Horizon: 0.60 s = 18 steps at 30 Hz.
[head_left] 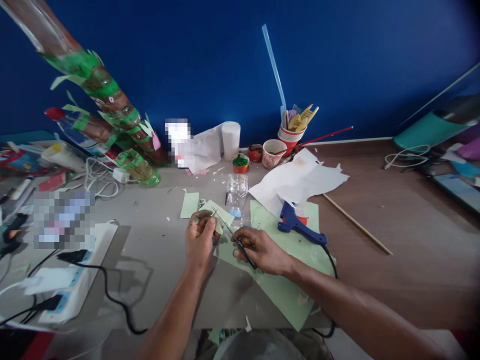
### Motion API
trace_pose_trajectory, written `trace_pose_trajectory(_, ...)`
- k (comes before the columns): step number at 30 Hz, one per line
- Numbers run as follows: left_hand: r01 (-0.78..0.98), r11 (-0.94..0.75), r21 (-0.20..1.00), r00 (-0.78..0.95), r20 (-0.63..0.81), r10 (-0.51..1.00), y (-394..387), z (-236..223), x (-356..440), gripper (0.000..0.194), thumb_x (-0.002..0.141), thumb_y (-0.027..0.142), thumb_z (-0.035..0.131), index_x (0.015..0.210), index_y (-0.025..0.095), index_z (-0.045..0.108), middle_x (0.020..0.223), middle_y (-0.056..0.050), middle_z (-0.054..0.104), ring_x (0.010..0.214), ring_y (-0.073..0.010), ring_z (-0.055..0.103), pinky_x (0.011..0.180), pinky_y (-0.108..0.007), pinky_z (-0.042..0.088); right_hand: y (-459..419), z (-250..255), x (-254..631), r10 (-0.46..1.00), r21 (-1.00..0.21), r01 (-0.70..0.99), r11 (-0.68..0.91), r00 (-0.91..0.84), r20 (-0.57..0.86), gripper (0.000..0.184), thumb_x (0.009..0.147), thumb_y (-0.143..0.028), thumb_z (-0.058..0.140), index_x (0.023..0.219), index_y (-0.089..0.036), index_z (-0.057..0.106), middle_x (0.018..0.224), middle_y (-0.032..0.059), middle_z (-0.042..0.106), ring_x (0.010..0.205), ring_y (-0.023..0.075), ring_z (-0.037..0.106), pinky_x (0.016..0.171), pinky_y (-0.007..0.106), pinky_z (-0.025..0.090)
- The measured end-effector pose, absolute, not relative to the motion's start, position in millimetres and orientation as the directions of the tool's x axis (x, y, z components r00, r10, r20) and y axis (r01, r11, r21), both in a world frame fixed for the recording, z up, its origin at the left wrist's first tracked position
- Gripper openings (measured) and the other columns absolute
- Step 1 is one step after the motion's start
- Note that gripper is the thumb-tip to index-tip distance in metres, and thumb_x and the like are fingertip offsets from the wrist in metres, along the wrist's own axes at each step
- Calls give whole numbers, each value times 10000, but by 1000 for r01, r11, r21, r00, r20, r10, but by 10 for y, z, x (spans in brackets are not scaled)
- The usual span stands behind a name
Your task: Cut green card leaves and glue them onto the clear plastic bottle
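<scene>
My left hand (200, 239) pinches a small piece of pale green paper (219, 229) between thumb and fingers. My right hand (264, 251) is closed on scissors (246, 252) with dark handles. Their thin blades point up and left, close to the paper piece; whether they touch it I cannot tell. Under and beside my right hand lie pale green paper sheets (288, 297). Smaller green paper pieces (190, 205) rest beyond my left hand. A small clear plastic bottle (237, 190) is just past both hands.
A blue glue gun (303, 227) lies on the green sheets at right, near torn white paper (300, 182) and a wooden stick (358, 225). Cups (273, 154) and green paint (240, 162) stand behind. At left are a power strip (84, 280) and painted bottles (120, 107).
</scene>
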State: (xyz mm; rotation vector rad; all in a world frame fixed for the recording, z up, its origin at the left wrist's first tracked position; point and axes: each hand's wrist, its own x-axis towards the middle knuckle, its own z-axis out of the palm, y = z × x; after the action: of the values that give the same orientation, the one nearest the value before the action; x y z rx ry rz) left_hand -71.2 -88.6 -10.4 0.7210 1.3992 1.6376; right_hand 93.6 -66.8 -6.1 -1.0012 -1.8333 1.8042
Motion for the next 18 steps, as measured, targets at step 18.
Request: trace_pose_trajectory(18, -409, 108, 906, -316, -252, 915, -882, -105, -705, 266, 691, 300, 740, 859, 186, 568, 560, 72, 545, 447, -56, 488, 459, -177, 358, -653, -45, 951, 718, -982, 141, -124, -670, -187, 264, 756, -362, 630, 898, -166, 525, 507, -88, 401, 484, 75, 341, 461, 201, 278)
